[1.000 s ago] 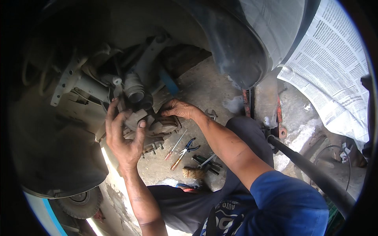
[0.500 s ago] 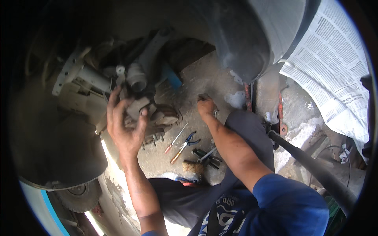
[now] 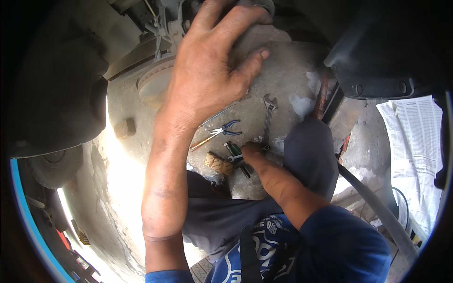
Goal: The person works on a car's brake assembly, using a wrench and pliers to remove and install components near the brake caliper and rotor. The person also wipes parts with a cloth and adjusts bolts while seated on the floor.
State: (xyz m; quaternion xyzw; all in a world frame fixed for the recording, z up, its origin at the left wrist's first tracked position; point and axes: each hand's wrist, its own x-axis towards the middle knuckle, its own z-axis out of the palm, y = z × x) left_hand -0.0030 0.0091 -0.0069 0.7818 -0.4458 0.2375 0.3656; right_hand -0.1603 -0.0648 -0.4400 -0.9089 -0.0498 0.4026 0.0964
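My left hand [image 3: 214, 56] is raised high, fingers curled over a grey metal part [image 3: 264, 33] of the wheel assembly, thumb apart; what it grips is unclear. A disc [image 3: 150, 85] lies behind its wrist. My right hand [image 3: 251, 152] is low among the tools, fingers curled at green-and-black handled tools [image 3: 236, 151] and a spanner; its hold is unclear. Beside it are an adjustable wrench [image 3: 268, 118], blue-handled pliers [image 3: 227, 128], an orange-handled screwdriver [image 3: 200, 143] and a patterned tan bundle [image 3: 214, 161].
Dark wheel-well liners [image 3: 368, 70] overhang both sides. A small brown block [image 3: 124, 127] sits on the concrete floor [image 3: 292, 70]. At right are red metal jack parts [image 3: 323, 92], a long black bar [image 3: 368, 193] and hanging newspaper [image 3: 410, 155]. A tyre [image 3: 54, 167] shows at left.
My view has tilted and shifted. My left hand appears higher in the picture. My right hand left the brake assembly and moved down through the area beside it to the tools on the floor.
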